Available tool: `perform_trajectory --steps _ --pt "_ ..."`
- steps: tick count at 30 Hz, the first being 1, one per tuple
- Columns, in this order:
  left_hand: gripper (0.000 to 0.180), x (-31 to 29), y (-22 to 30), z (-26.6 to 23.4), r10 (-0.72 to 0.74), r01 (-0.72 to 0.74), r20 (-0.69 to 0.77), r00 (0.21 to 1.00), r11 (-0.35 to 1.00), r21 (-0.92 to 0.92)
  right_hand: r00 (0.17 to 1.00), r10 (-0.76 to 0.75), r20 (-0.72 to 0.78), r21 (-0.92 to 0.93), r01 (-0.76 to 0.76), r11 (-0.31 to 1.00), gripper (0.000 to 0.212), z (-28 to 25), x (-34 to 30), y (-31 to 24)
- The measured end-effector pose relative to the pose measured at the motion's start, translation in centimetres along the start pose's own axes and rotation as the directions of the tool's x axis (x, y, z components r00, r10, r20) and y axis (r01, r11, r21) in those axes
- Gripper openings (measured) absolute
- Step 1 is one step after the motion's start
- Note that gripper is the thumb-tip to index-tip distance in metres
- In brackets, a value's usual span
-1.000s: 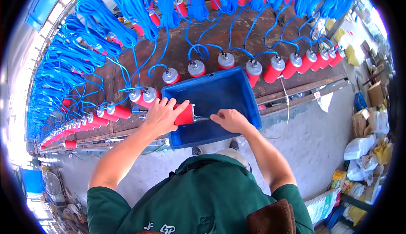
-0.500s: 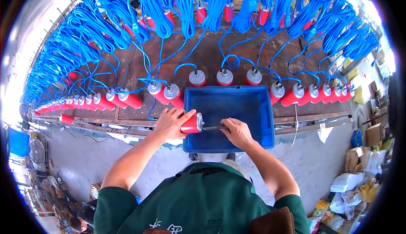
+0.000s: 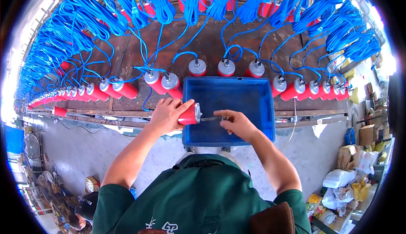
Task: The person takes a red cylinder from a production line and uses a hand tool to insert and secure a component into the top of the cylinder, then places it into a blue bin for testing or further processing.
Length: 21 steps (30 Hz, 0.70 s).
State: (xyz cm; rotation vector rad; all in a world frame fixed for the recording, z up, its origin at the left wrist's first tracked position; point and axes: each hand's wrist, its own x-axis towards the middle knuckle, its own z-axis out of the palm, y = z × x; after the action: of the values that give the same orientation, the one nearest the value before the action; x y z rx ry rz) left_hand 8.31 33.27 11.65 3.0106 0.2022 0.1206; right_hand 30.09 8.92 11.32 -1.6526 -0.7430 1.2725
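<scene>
Wrapping around a red cylinder (image 3: 189,115), the left hand (image 3: 166,117) is holding it sideways over the left edge of the blue bin (image 3: 230,142); the right hand (image 3: 237,126) is loosely grasping a slim metal tool (image 3: 209,119), which is pointing at the cylinder's silver end.

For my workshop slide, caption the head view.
Left hand grips a red, grey-ended cylinder partly over a blue rectangular bin; right hand handles a slim grey rod at the cylinder's end.

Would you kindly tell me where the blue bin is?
In the head view, the blue bin is right of centre at the near edge of the table, its left rim partly behind the red cylinder in the left hand.
</scene>
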Motion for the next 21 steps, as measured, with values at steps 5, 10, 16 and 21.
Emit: perform_trajectory --steps 5,10,16,21 --pt "0.109 -0.3 -0.2 -0.3 0.030 -0.030 0.011 0.999 1.000 0.007 0.963 -0.250 0.104 -0.684 0.251 0.685 0.041 0.5 -0.4 -1.3" --pt "0.109 -0.1 -0.1 0.2 0.016 -0.016 0.012 1.000 0.999 0.051 0.996 -0.085 -0.040 -0.923 -0.004 0.385 0.024 1.2 0.9 -1.0" --pt "0.114 -0.4 0.0 -0.2 0.007 -0.010 0.042 0.999 0.996 0.083 0.991 0.072 0.115 -0.642 0.018 0.766 0.045 -0.6 0.2 0.1" --pt "0.109 -0.4 -0.5 0.1 0.015 -0.019 0.051 0.999 0.997 0.074 0.986 0.138 0.091 0.152 -0.151 0.977 0.065 0.0 -0.6 -0.1"
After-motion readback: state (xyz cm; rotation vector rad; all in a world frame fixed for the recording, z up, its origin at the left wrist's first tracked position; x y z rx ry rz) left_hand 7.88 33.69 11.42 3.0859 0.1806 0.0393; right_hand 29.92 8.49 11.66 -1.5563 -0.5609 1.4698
